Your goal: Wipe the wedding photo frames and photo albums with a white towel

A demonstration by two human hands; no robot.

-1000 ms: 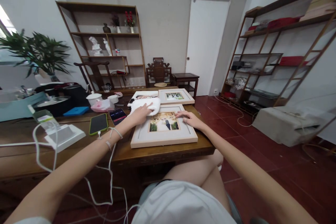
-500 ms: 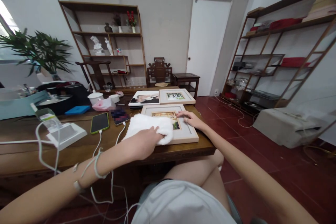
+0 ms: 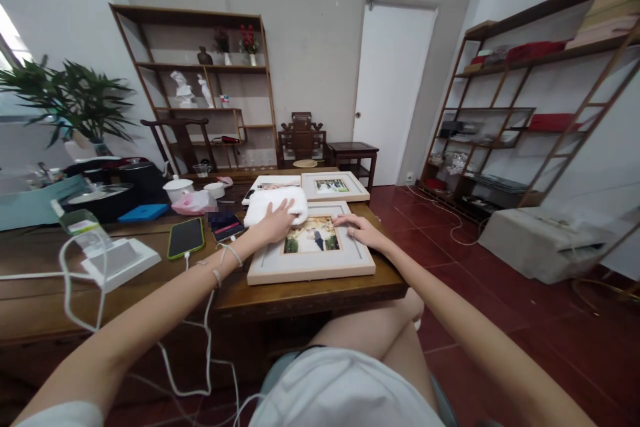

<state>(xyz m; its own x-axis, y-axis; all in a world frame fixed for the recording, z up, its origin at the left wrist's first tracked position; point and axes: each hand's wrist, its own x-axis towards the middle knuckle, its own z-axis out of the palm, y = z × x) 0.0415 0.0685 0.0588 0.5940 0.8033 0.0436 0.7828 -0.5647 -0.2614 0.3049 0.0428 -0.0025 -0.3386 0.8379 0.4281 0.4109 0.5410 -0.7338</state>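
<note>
photo frame [image 3: 313,264]: the unit is lying face up on the wooden table [image 3: 235,288], near the edge facing the seated person. its light-wood border is enclosing a pale mat, and the mat is surrounding a small photograph [image 3: 313,235] that is showing a couple outdoors.

left hand [image 3: 277,220]: the hand is resting palm down on the folded white towel [image 3: 261,203]. its fingers are spreading slightly apart across the top of the cloth. the towel is covering the upper left corner of the frame and is overhanging the lower part of the white-bordered print [image 3: 275,180] behind it.

right hand [image 3: 363,230]: the hand is lying on the right side of the frame — its fingers are stretching toward the upper right corner of the photograph, slightly apart. a ring is showing on one finger.

surrounding items: a second photo frame [image 3: 353,188] is lying behind the first, just beside the print. to the left of the towel, a dark phone [image 3: 225,227] is lying partly blurred. next to it — farther left — a green-cased smartphone [image 3: 186,239] is lying with a white cable plugged in. a pink plastic packet [image 3: 193,203] and a lidded white cup [image 3: 178,192] are standing behind the phones, and a blue box [image 3: 143,213] is lying farther left.
</note>
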